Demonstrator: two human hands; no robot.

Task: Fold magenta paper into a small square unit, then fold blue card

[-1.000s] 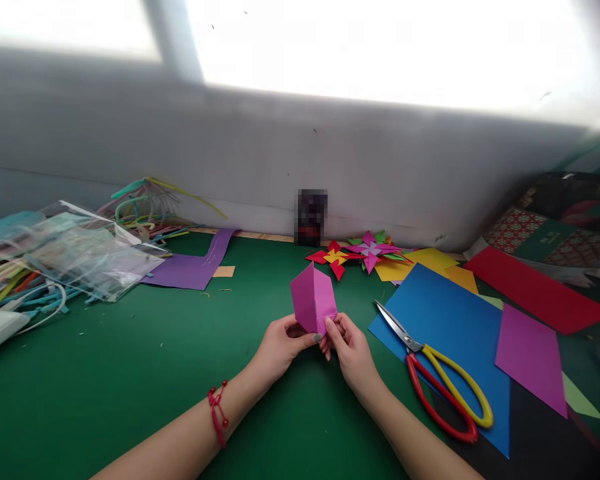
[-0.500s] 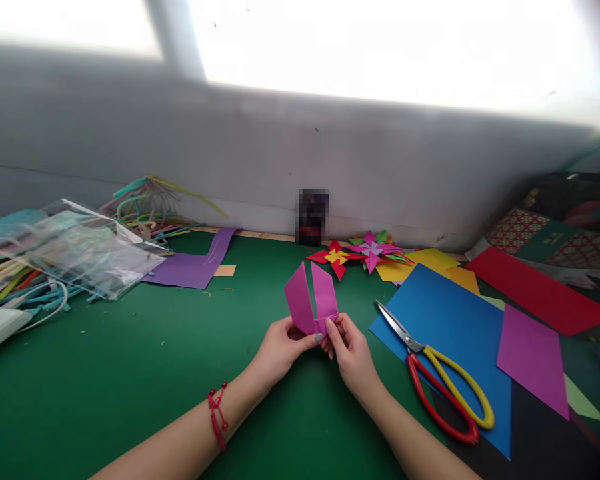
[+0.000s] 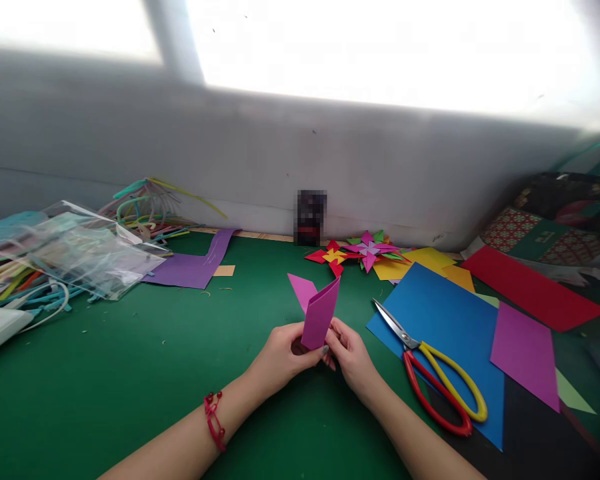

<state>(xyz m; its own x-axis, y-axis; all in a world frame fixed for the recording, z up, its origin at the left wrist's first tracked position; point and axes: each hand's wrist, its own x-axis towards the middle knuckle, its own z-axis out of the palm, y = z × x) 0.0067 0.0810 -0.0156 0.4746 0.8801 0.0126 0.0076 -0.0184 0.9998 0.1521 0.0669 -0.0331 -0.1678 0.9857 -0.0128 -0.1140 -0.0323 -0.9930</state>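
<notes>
Both forearms are extended inward from the bottom corners, and the two hands are brought close together above the green tabletop [image 3: 130,373]. The left hand [image 3: 286,350] is curved with the palm turned inward, its thumb laid across the lower front of the folded pink paper [image 3: 321,317]; its fingers are partly hidden by the sheet. The right hand [image 3: 351,350] is bent in from the other side, with thumb and curled fingers pinched at the paper's lower right edge. The paper is thus gripped narrowly by both hands. It is held upright between them, rising above the fingertips, with a tall panel in front and a flap slanted up to the left. Whether its lower edge is touching the tabletop cannot be told. A red bracelet [image 3: 214,421] is worn on the left wrist. To the right of the hands, scissors [image 3: 412,344] are laid partly over a blue sheet [image 3: 445,319].
</notes>
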